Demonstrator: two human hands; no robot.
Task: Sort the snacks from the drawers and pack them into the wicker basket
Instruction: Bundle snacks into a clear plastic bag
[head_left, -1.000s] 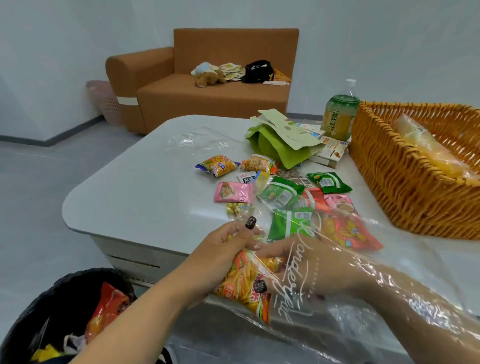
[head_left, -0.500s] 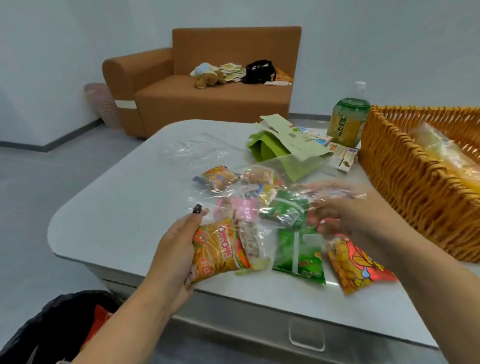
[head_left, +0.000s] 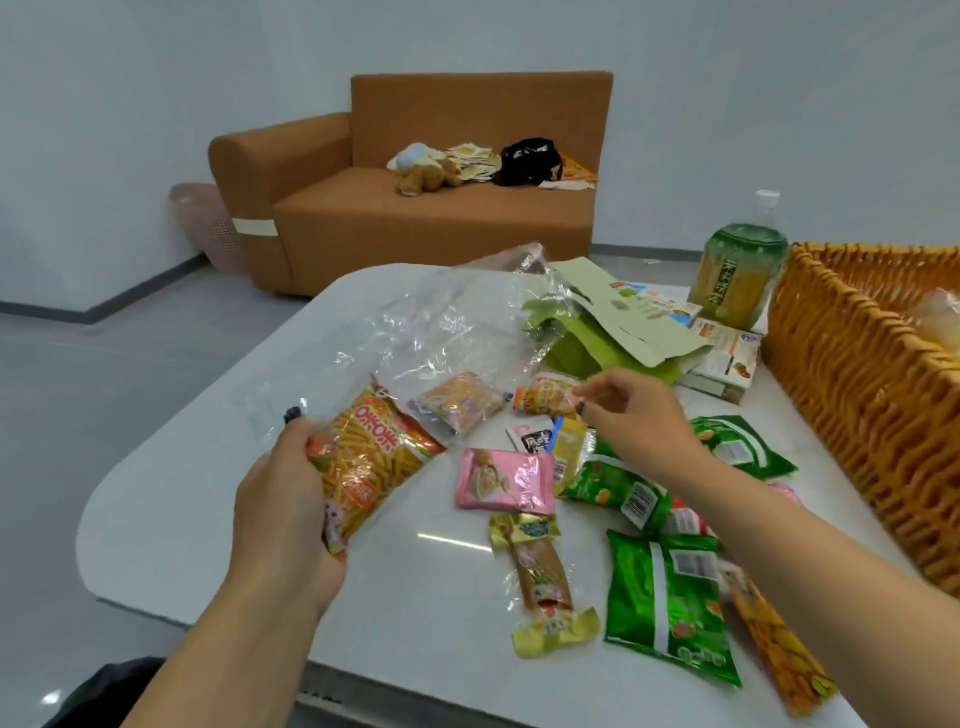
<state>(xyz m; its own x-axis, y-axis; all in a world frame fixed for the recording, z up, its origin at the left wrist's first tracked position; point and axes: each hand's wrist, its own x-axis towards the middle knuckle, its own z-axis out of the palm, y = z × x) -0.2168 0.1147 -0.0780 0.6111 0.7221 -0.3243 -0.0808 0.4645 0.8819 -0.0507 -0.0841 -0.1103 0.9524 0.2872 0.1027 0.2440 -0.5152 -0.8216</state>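
Crinkly orange snack packet (head_left: 370, 457) sits gripped in the left hand (head_left: 283, 512), left of the woven wicker basket (head_left: 852, 395); the right hand (head_left: 631, 415) pinches a clear plastic bag (head_left: 441, 327) nearby.

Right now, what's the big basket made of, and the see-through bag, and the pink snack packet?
The wicker basket looks like woven cane or rattan, honey-coloured, with plaited strands showing. The clear bag seems to be thin plastic film: transparent, crinkled, glinting. The pink snack packet looks like glossy plastic or foil wrap, judging by its shiny creases.
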